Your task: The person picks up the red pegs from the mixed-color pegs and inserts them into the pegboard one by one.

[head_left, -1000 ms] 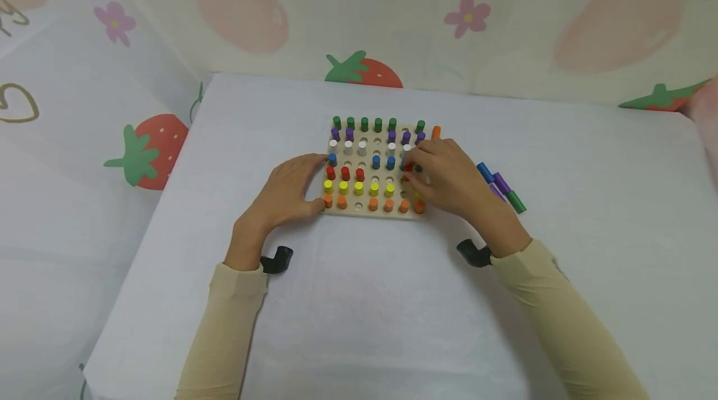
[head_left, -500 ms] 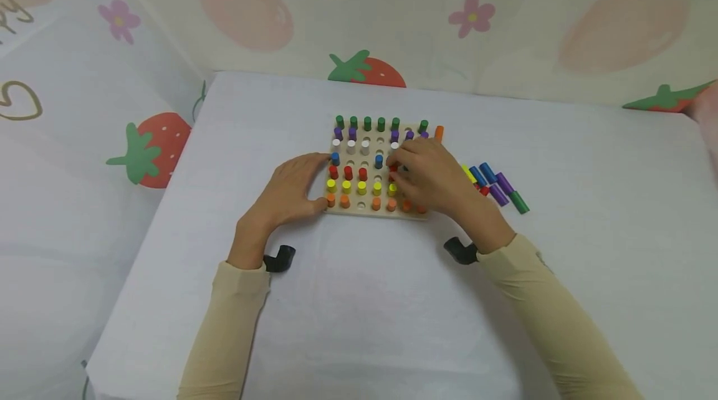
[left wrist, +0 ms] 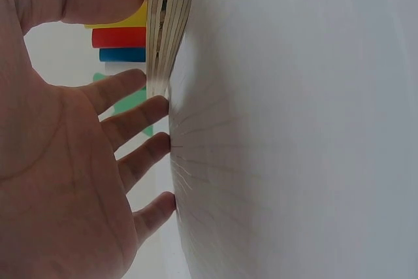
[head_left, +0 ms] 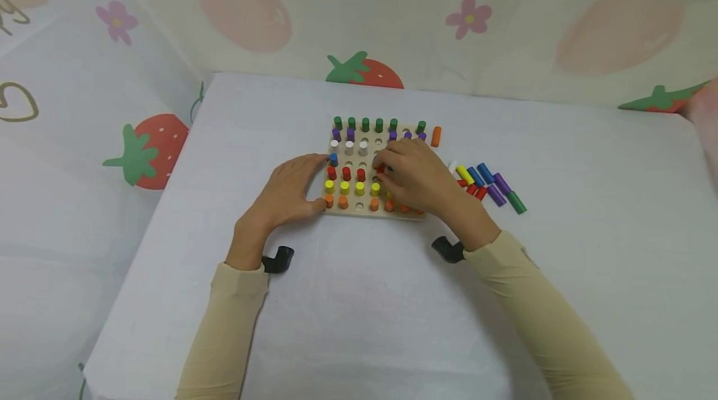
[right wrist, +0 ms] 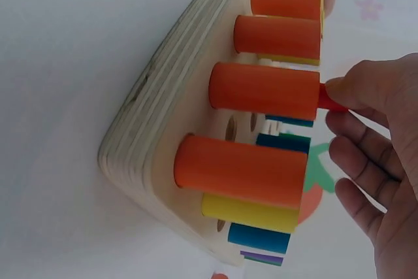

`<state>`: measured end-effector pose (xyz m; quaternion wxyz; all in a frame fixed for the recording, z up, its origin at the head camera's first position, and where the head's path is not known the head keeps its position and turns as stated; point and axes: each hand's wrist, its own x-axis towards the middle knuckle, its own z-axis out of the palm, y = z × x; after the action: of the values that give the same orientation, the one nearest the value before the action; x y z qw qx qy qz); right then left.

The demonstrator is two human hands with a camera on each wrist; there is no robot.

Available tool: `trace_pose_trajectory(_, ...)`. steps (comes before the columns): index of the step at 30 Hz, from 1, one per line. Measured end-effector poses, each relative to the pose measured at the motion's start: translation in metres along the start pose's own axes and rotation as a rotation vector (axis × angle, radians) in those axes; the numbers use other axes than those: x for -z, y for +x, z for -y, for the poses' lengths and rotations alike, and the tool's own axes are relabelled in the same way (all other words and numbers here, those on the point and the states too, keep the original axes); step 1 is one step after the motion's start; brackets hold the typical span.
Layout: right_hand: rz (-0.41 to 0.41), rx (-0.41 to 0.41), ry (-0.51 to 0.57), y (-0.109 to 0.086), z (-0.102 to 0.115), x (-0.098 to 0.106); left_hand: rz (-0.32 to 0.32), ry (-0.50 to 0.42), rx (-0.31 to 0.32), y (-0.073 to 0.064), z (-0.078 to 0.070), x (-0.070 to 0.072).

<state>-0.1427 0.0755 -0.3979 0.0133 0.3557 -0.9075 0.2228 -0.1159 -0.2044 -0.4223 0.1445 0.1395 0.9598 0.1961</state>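
A wooden pegboard carries rows of colored pegs: green, purple, white, blue, red, yellow and orange from back to front, with several bare holes among them. My left hand rests along the board's left edge, thumb at the near corner by an orange peg and fingertips farther back. Over the board's middle, my right hand pinches a red peg between thumb and index finger, at the red row. The hand hides the right part of the red and blue rows in the head view.
Loose pegs lie right of the board, among them a yellow peg, a purple peg and a green peg. Apart from them, an orange peg lies by the back right corner. A white cloth covers the table.
My right hand has moved left across the board with the red peg, from its right side to the middle. More loose pegs on the right have come into view. My left hand stays put.
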Motion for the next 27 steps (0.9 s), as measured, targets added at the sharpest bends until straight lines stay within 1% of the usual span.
trace_pose_trajectory(4,0.015,0.012,-0.011,0.001,0.000,-0.005,0.003,-0.002,-0.002,-0.001,0.001,-0.001)
trace_pose_trajectory(9,0.030,-0.001,-0.002,0.000,0.000,-0.009,0.003,-0.004,-0.007,-0.002,0.003,-0.004)
trace_pose_trajectory(14,0.023,-0.002,0.012,0.000,-0.001,-0.012,0.003,0.001,-0.011,-0.004,0.005,-0.006)
trace_pose_trajectory(18,0.010,-0.002,0.012,0.001,0.000,-0.012,-0.002,-0.003,-0.008,-0.003,0.004,-0.004)
trace_pose_trajectory(27,0.003,-0.035,0.038,0.001,0.000,-0.011,-0.009,-0.007,-0.004,0.000,0.003,-0.003)
